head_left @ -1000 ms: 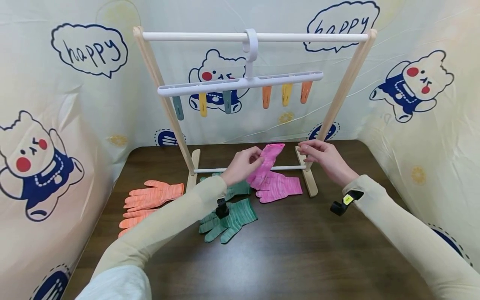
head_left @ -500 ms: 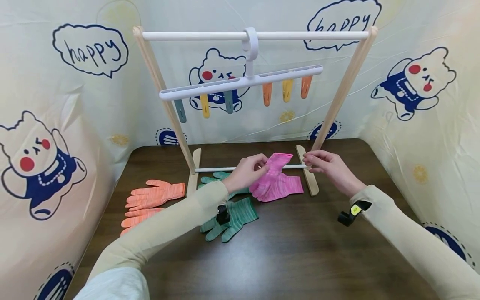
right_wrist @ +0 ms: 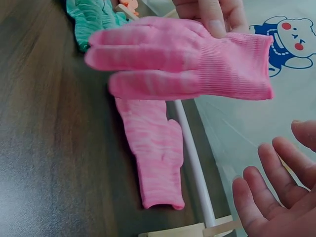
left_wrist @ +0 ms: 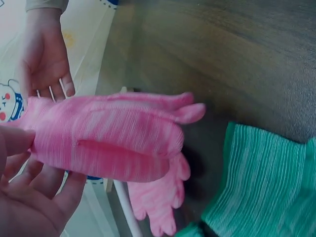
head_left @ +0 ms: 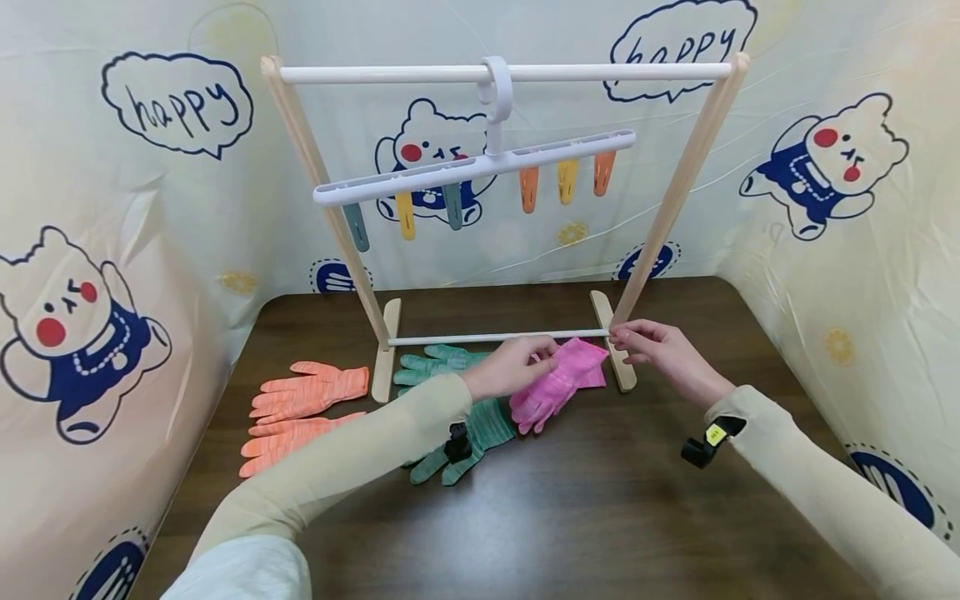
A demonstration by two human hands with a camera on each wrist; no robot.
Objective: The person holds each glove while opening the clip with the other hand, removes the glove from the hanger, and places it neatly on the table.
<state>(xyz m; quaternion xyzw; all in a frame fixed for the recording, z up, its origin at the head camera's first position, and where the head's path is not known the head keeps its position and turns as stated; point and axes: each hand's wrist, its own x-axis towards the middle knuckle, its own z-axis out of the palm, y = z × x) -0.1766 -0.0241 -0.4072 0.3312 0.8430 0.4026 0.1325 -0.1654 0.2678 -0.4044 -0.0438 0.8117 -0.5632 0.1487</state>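
Observation:
My left hand (head_left: 513, 367) pinches a pink knitted glove (head_left: 551, 387) near its cuff, thumb on one side and fingers behind. In the right wrist view the held glove (right_wrist: 168, 59) hangs over the table, its fingers pointing away from the cuff. Below it lies a second pink glove (right_wrist: 153, 148), mostly covered by the first in the head view. My right hand (head_left: 671, 354) hovers to the right by the rack's foot, apart from the glove. Its fingers (right_wrist: 269, 173) are loosely bent and hold nothing.
Green gloves (head_left: 491, 425) lie partly under my left forearm, with orange gloves (head_left: 311, 390) farther left. A wooden rack (head_left: 678, 192) spans the back, its low white rod (head_left: 450, 339) behind the gloves. From its top rod hangs a white hanger (head_left: 480, 171) with several coloured clips (head_left: 528, 190).
The left hand has moved right and toward the person with the pink glove, whose cuff now tilts rightward. The right hand has drifted slightly right and lower. The hanger has swung a little.

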